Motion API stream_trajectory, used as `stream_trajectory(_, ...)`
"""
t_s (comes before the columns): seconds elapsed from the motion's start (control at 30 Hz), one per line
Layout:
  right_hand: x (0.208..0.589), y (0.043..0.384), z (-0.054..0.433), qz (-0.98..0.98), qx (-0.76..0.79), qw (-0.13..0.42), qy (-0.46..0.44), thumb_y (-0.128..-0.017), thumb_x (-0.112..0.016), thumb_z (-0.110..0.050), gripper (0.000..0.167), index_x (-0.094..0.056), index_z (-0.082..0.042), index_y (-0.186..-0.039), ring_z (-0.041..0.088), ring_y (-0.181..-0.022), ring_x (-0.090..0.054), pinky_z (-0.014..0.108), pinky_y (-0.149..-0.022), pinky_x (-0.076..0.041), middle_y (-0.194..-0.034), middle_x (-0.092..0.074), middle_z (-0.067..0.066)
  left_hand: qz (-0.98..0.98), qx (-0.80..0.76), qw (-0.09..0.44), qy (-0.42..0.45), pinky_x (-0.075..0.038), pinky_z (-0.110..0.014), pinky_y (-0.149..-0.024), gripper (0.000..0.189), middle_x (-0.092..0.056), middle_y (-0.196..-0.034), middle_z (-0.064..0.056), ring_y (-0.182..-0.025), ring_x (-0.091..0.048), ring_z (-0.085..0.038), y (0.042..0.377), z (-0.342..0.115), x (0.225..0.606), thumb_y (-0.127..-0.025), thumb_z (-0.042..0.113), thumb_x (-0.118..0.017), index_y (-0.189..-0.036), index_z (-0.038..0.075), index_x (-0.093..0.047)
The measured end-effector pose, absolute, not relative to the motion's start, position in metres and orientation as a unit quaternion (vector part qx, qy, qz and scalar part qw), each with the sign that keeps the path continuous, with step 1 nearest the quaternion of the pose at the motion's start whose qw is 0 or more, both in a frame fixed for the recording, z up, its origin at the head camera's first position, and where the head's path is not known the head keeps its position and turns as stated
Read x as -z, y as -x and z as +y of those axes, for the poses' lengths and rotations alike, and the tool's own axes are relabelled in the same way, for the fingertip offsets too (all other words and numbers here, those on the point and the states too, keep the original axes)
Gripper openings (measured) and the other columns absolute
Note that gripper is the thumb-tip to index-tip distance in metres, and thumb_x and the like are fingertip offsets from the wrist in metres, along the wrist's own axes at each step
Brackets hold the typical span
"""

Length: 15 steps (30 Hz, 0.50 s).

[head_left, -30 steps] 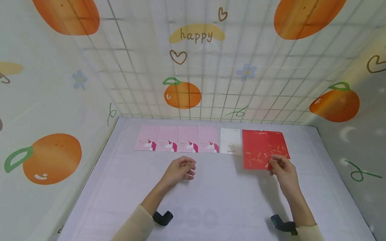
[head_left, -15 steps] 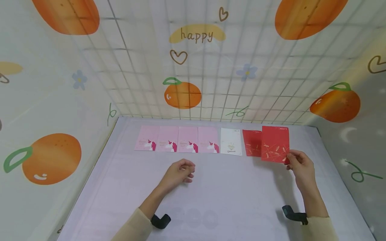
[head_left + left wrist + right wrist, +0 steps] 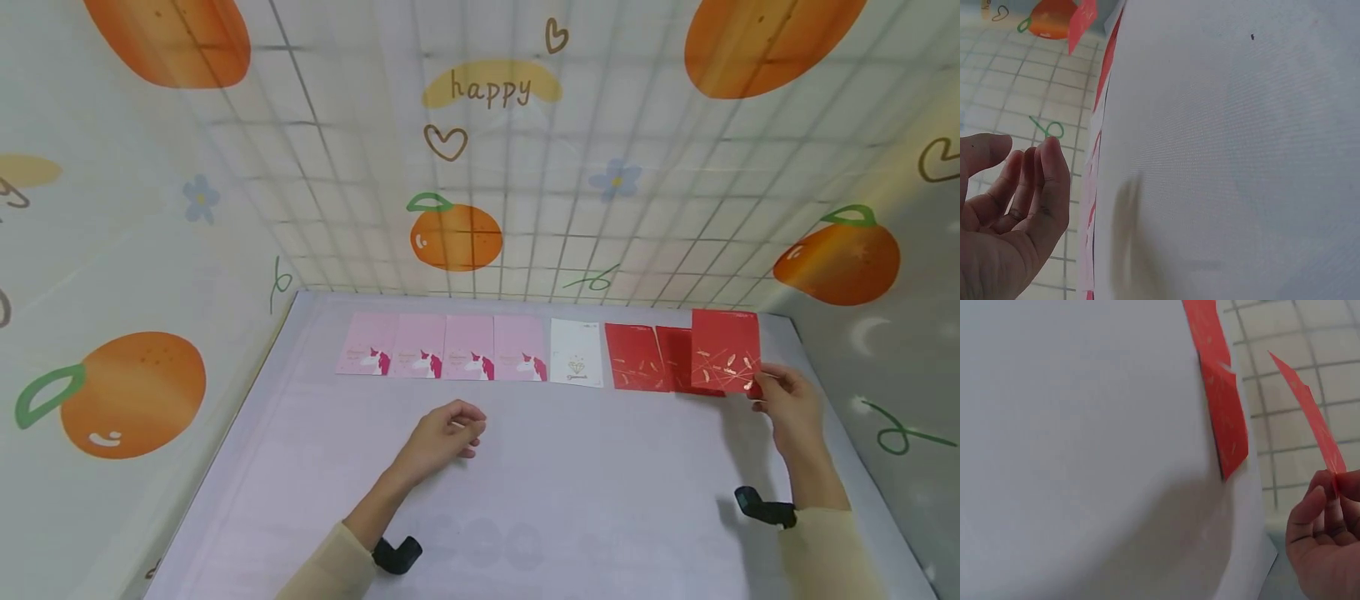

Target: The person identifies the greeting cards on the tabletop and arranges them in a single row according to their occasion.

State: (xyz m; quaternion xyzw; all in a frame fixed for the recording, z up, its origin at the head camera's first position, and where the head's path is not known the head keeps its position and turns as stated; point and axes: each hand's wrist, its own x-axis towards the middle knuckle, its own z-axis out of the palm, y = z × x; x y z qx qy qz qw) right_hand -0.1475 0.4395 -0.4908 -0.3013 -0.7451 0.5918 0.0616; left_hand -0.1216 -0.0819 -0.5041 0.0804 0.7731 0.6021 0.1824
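My right hand (image 3: 793,417) pinches a red card (image 3: 725,346) with gold prints by its lower right corner, raised above the table's back right part. That card partly covers a second red card (image 3: 675,371) in the head view; a third red card (image 3: 633,354) lies beside it. In the right wrist view, thumb and fingers grip the held red card (image 3: 1313,419), seen nearly edge-on. My left hand (image 3: 442,437) hovers over the table with loosely curved fingers and nothing in them. The left wrist view shows a gap between its thumb and fingertips.
Along the back of the white table (image 3: 570,467) runs a row: several pink unicorn cards (image 3: 517,337) on the left, then a white card (image 3: 576,346) with a gold diamond. A patterned curtain (image 3: 360,183) over a wire grid rises behind; more curtain stands at both sides.
My right hand has carried the red card rightward, uncovering the two red cards lying in the row. The left hand has barely moved, dropping slightly nearer the body.
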Motion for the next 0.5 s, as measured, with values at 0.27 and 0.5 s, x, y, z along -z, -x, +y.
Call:
stream_trajectory(0.27, 0.502, 0.156, 0.469, -0.725, -0.596, 0.065, 0.339, -0.103, -0.055, -0.031, 0.032, -0.055, -0.018, -0.133, 0.011, -0.083, -0.055, 0.017, -0.063, -0.052, -0.105, -0.049, -0.008, 0.78, -0.594, 0.18, -0.086, -0.059, -0.031, -0.071, 0.025, -0.066, -0.106, -0.018, -0.088, -0.069, -0.035, 0.121, -0.083, 0.503, -0.097, 0.03, -0.068, -0.113, 0.01, -0.065)
stream_trajectory(0.5, 0.507, 0.16, 0.484, -0.706, -0.61, 0.08, 0.35, -0.104, -0.052, -0.022, 0.015, -0.06, -0.023, -0.117, 0.008, -0.077, -0.054, 0.017, -0.06, -0.05, -0.1, -0.049, -0.007, 0.786, -0.586, 0.179, -0.088, -0.059, -0.031, -0.071, 0.027, -0.066, -0.105, -0.016, -0.086, -0.07, -0.033, 0.12, -0.085, 0.504, -0.097, 0.031, -0.067, -0.114, 0.009, -0.065)
